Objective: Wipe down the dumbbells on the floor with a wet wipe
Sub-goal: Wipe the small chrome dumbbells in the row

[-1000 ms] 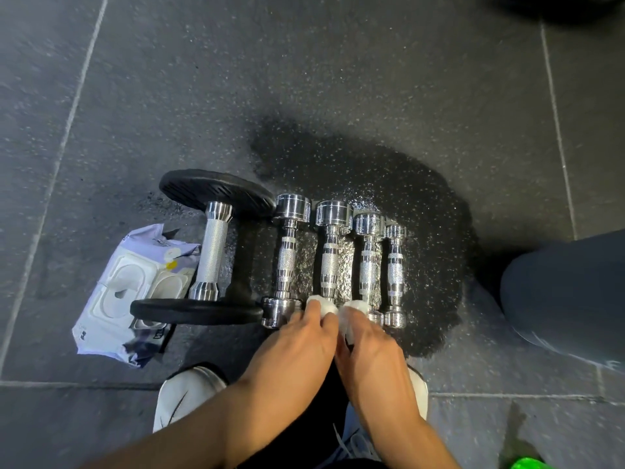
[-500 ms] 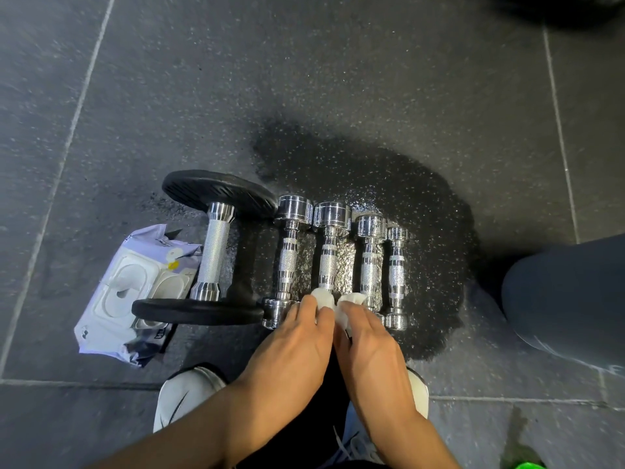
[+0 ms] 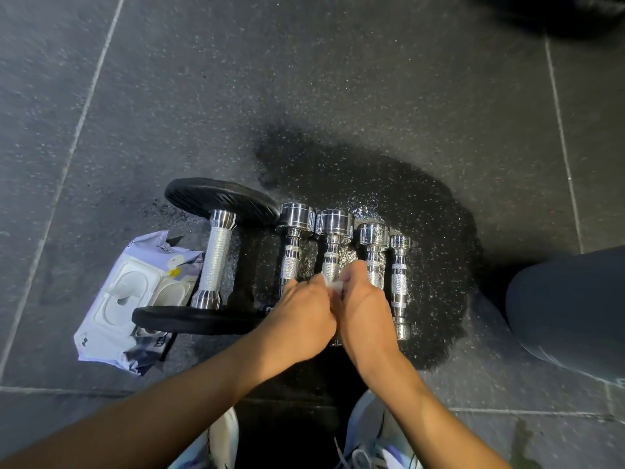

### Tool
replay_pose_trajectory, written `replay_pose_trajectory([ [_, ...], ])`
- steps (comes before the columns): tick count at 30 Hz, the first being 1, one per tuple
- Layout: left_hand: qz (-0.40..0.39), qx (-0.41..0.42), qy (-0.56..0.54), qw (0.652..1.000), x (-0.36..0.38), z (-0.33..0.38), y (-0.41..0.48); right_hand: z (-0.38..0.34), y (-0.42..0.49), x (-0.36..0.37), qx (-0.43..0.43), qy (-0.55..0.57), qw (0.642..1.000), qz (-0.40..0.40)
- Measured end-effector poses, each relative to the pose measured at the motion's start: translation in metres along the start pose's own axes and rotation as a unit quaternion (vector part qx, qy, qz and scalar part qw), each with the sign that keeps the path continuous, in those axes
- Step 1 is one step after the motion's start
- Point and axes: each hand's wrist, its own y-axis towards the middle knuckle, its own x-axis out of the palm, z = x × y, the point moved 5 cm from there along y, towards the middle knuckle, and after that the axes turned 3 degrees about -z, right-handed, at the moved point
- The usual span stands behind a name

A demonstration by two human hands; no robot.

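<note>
Five dumbbells lie side by side on the dark rubber floor (image 3: 338, 79), and the big dumbbell (image 3: 216, 257) with black plates serves as the landmark. Just right of it comes a chrome dumbbell (image 3: 291, 245), then the middle dumbbell (image 3: 333, 238), the one under the hands, then two smaller ones, the last being the smallest dumbbell (image 3: 400, 282). The wipe pack (image 3: 135, 299) lies just left of the big dumbbell, partly under its near plate.

The left hand (image 3: 297, 319) and right hand (image 3: 363, 309) meet over the middle dumbbell's handle, fingers curled down together onto a wet wipe (image 3: 334, 286) of which only a white scrap shows between them. How far the fingers wrap under the handle cannot be told.

The wipe will likely be limp and slick, so it probably needs pinching against the metal, or it will bunch up. The dumbbell looks stiff, heavy for its size and smooth on its round ends (those could roll). The knurled handle should give the surest hold, and a hand steadying one end would keep it from turning against its neighbours. The floor around the four chrome dumbbells, right of the big one, glistens wet, so the chrome may be slippery to lift.
</note>
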Motion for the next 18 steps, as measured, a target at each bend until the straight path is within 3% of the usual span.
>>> replay_pose_trajectory([
  [6, 0.054, 0.016, -0.121, 0.991, -0.015, 0.000, 0.014, -0.008, 0.028, -0.011, -0.013, 0.169, 0.984, 0.060],
  [10, 0.065, 0.046, -0.146, 0.986, -0.019, 0.003, 0.018, 0.001, 0.046, -0.005, 0.042, 0.415, 0.902, 0.112],
  [11, 0.060, 0.056, -0.140, 0.987, -0.018, 0.005, 0.017, 0.002, 0.044, -0.002, 0.043, 0.409, 0.903, 0.122],
  [14, 0.032, 0.078, -0.079, 0.993, -0.012, 0.007, 0.015, 0.001, 0.027, 0.008, -0.005, 0.189, 0.976, 0.106],
  [18, 0.003, 0.057, -0.027, 0.998, -0.012, 0.003, 0.019, 0.001, 0.022, 0.011, -0.077, 0.104, 0.988, 0.082],
])
